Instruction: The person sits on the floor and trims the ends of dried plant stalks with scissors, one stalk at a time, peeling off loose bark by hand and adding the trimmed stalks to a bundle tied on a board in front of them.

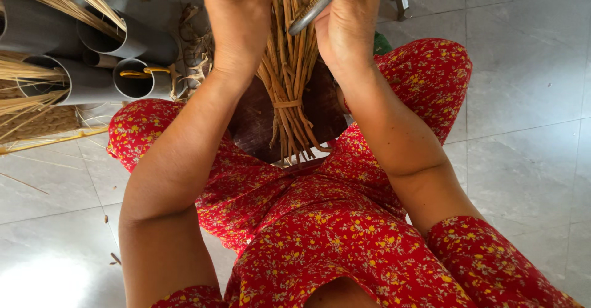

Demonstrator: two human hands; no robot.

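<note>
- Grey pipes [123,62] and straw stalks [37,105] block our left side.
- Between our knees, the tied cane bundle [289,92] fills the gap.
- Grey tiled floor [529,99] lies open rightward.

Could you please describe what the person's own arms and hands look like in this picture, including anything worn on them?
Both forearms are bare, with no gloves, watch or bracelets visible on the left hand or right hand. Short sleeves of red fabric with a small yellow flower print cover the upper arms, matching the rest of the clothing. The fingers are partly cut off by the frame's top.

Single head-worn view, steeply downward, close over hands, lap and grey tiled floor [529,129]
</note>
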